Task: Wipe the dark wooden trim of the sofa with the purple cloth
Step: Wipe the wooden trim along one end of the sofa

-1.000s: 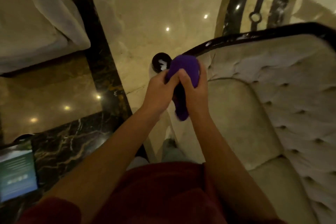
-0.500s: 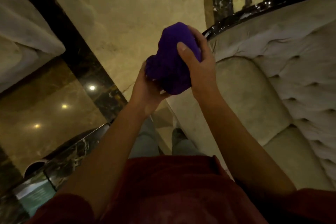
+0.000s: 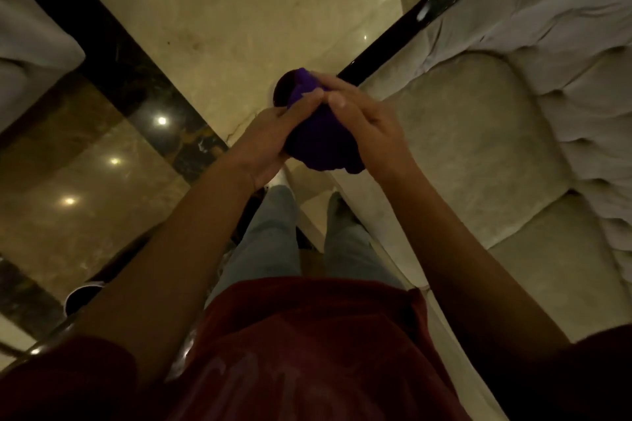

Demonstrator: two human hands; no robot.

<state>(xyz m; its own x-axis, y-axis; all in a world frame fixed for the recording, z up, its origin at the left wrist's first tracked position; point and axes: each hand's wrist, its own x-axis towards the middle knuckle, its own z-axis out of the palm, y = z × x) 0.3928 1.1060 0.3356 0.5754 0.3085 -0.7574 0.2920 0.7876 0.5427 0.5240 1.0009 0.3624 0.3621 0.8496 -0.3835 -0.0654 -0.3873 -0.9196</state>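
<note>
A bunched purple cloth (image 3: 319, 143) sits between both hands at the centre of the view. My left hand (image 3: 265, 143) grips it from the left and my right hand (image 3: 362, 123) covers it from the right, fingers closed over the top. The cloth rests at the rounded front end of the sofa's dark glossy wooden trim (image 3: 403, 32), which runs up and to the right along the arm. The cream tufted sofa (image 3: 478, 133) fills the right side. The end knob of the trim is mostly hidden behind the cloth.
Polished beige marble floor (image 3: 260, 10) with a dark inlaid band (image 3: 113, 55) lies ahead and left. Another pale upholstered seat (image 3: 30, 41) is at the far left. A dark low table edge (image 3: 82, 294) is at lower left. My legs stand beside the sofa front.
Both hands lowered the cloth from a raised position onto the trim's front end. The view tilted downward, showing my legs. My right hand now covers the cloth's top.
</note>
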